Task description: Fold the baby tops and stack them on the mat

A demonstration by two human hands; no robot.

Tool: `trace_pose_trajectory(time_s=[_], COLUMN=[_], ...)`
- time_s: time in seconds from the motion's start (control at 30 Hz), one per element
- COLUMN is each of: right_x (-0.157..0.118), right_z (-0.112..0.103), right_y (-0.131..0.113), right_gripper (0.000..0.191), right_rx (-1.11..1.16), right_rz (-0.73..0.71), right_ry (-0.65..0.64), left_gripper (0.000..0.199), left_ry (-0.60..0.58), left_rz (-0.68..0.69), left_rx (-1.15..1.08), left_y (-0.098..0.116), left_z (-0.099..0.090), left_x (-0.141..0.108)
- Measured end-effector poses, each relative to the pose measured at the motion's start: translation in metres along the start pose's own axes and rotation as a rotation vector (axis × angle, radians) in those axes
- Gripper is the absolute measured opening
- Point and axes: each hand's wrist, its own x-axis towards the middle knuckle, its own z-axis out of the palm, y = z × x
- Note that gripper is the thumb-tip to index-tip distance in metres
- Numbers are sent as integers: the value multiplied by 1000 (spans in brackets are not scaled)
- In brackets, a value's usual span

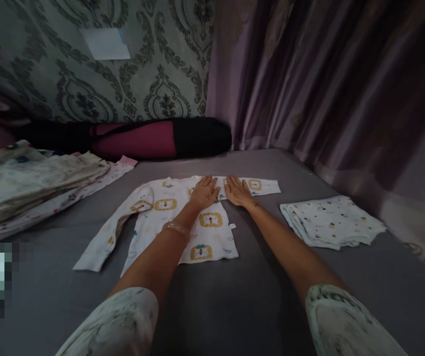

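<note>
A white long-sleeved child's shirt [167, 217] printed with yellow lion faces lies spread on a grey sheet. My left hand [205, 192] rests flat on its right shoulder area, fingers stretched away from me. Just to the right, my right hand [236, 190] presses flat on the upper part of the right sleeve, which reaches straight out to the side. The other sleeve slants down to the left. Neither hand grips the cloth. A clear bangle [177, 227] circles my left wrist.
Folded white printed cloth [331, 220] lies on the grey sheet [234, 296] at right. Piled children's clothes [41, 183] sit at left. A black and magenta bundle [134, 139] runs along the patterned wall. Purple curtains [271, 74] hang at right. A pixelated patch covers the lower left edge.
</note>
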Motion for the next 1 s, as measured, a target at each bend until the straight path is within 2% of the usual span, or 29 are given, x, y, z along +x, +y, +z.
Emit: trace_pose_trajectory(time_s=[0.4,0.6,0.73,0.8,0.87,0.93,1.0], right_x=[-13,-17,-15,-12,-8,-6,-7], right_z=[-17,-18,-23,-29,-34,-32,-24], right_y=[70,79,80,76,60,32,-6], right_gripper=[59,60,61,60,57,55,56], right_rx=[-53,-75,-65,-82,-122,-149,-128], right_rz=[263,326,327,339,326,221,39], right_ry=[-59,-11,-49,-70,-33,59,114], left_gripper=[67,71,73,74,74,72,70], left_ry=[-137,-196,-330,-375,-392,-399,-399], left_rz=[-57,-46,-65,-68,-60,-53,-49], left_rx=[18,56,-11,-49,-56,-36,-14], left_y=[6,8,14,15,14,10,4], left_z=[-9,-7,-23,-37,-53,-68,-81], left_x=[-2,1,2,-5,-18,-38,-63])
